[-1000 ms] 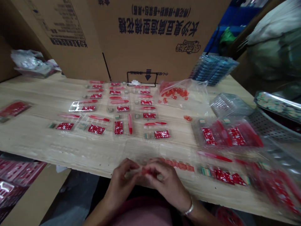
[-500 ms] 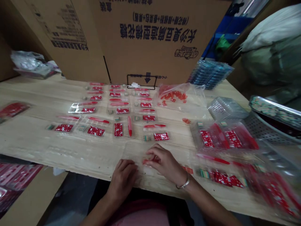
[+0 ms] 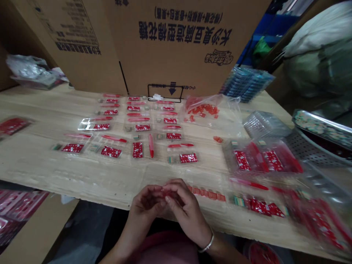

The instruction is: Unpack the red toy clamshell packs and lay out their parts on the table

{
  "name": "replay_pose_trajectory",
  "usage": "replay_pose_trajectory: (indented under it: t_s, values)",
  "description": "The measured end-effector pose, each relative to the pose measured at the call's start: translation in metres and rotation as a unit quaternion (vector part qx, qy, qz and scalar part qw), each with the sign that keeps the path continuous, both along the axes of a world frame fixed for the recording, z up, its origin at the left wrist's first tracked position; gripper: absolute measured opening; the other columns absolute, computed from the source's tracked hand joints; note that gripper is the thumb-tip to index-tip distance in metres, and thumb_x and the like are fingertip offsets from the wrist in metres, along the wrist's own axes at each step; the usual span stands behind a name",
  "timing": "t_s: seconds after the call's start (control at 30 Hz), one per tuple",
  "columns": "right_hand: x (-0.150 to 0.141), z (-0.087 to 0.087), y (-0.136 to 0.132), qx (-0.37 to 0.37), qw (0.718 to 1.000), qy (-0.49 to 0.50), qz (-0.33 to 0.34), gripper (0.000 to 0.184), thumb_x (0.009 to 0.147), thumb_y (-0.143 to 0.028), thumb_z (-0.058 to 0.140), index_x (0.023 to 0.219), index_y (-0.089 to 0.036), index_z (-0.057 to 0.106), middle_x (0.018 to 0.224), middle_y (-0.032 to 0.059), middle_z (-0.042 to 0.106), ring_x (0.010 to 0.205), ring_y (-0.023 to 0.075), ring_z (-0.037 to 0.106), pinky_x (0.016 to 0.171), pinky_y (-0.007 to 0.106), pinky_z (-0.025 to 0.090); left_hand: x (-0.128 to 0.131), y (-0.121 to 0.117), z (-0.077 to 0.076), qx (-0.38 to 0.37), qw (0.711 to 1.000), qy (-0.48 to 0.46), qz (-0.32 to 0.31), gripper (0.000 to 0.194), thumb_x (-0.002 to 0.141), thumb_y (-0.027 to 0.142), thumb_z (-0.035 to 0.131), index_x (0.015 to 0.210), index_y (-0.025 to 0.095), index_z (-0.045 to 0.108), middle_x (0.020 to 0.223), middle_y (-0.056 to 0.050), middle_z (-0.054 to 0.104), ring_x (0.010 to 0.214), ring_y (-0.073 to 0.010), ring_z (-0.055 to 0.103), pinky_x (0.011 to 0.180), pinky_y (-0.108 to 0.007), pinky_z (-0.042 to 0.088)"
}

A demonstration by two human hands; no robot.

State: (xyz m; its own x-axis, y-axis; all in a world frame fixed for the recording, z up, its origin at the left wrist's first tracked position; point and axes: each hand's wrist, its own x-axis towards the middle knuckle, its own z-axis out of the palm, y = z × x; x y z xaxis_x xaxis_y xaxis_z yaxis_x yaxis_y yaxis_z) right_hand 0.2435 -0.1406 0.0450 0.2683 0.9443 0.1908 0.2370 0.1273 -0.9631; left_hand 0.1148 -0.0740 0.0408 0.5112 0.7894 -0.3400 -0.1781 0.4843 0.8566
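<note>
My left hand (image 3: 145,202) and my right hand (image 3: 183,208) meet at the front edge of the table, fingers curled in and tips together. Anything between the fingertips is too small or hidden to make out. Beneath and in front of them lies a clear plastic tray (image 3: 156,171), hard to see against the wood. Just right of my right hand is a row of small red translucent pieces (image 3: 208,193). Farther right sits a clear pack (image 3: 260,206) holding red printed sachets and a striped green piece.
Several flat packs (image 3: 143,127) with red sachets and red sticks lie in rows. Behind stands a large carton (image 3: 176,66). A bag of red pieces (image 3: 214,117), stacked clear trays (image 3: 265,126), filled trays (image 3: 264,161) and a perforated basket (image 3: 316,146) are on the right.
My right hand, which held a red piece over the clear tray, has drawn back to my left hand. Their fingertips now meet. More of the red row shows.
</note>
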Motion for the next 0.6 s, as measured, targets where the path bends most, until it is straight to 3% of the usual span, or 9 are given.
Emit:
replay_pose_trajectory:
  t_s: [0.17,0.33,0.4,0.43,0.5,0.53,0.6]
  values:
    - [0.003,0.001,0.000,0.018,1.000,0.006,-0.016,0.006,0.087,-0.018,0.057,0.086,-0.023,0.060,0.091,0.0023,0.058,0.091,0.0143,0.058,0.079,0.026,0.049,-0.001,-0.002,-0.003,-0.020,0.999,-0.032,-0.011,0.029,0.058,0.021,0.084,0.081,0.020,0.065,0.072,0.003,0.065,0.068,-0.0083,0.059,0.064,-0.018,0.048]
    - [0.009,0.006,-0.008,-0.003,0.997,-0.011,0.081,0.009,0.084,-0.016,0.060,0.088,-0.023,0.063,0.094,0.0025,0.062,0.093,0.0145,0.059,0.082,0.028,0.049,-0.009,-0.003,-0.006,-0.134,0.987,-0.073,-0.053,0.035,0.058,0.024,0.084,0.087,0.023,0.065,0.068,0.005,0.062,0.062,-0.0080,0.059,0.061,-0.020,0.048]
    - [0.012,0.005,-0.008,-0.008,0.993,-0.053,0.105,0.010,0.083,-0.014,0.061,0.088,-0.023,0.062,0.092,0.0015,0.063,0.090,0.0140,0.060,0.084,0.029,0.048,-0.014,-0.001,-0.007,-0.110,0.990,-0.034,-0.079,0.038,0.061,0.030,0.082,0.094,0.023,0.066,0.070,0.003,0.064,0.062,-0.0105,0.060,0.061,-0.022,0.048]
    - [0.014,0.003,-0.006,-0.007,0.991,-0.083,0.108,0.010,0.084,-0.014,0.060,0.088,-0.023,0.061,0.090,0.0013,0.063,0.089,0.0140,0.060,0.083,0.029,0.048,-0.017,0.001,-0.007,-0.058,0.995,0.010,-0.086,0.037,0.064,0.032,0.079,0.097,0.023,0.066,0.072,0.001,0.066,0.064,-0.0127,0.061,0.063,-0.025,0.049]
    - [0.018,-0.003,0.003,-0.006,0.982,-0.158,0.104,0.010,0.086,-0.013,0.056,0.087,-0.022,0.060,0.088,0.0022,0.063,0.087,0.0148,0.059,0.080,0.028,0.048,-0.022,0.008,-0.008,0.134,0.979,0.131,-0.078,0.028,0.072,0.033,0.072,0.098,0.023,0.067,0.080,-0.003,0.070,0.075,-0.0182,0.063,0.069,-0.030,0.050]
    - [0.020,-0.007,0.009,-0.005,0.974,-0.202,0.100,0.010,0.087,-0.013,0.055,0.087,-0.021,0.060,0.087,0.0031,0.063,0.086,0.0153,0.059,0.078,0.028,0.048,-0.025,0.013,-0.010,0.253,0.946,0.190,-0.070,0.022,0.075,0.032,0.067,0.095,0.023,0.068,0.084,-0.004,0.071,0.079,-0.0201,0.063,0.073,-0.032,0.049]
    - [0.022,-0.014,0.023,-0.006,0.955,-0.278,0.103,0.010,0.089,-0.012,0.053,0.086,-0.019,0.061,0.086,0.0041,0.062,0.084,0.0158,0.058,0.075,0.028,0.048,-0.028,0.023,-0.017,0.455,0.845,0.271,-0.074,0.013,0.081,0.027,0.059,0.089,0.024,0.069,0.085,-0.004,0.071,0.081,-0.0213,0.061,0.074,-0.034,0.048]
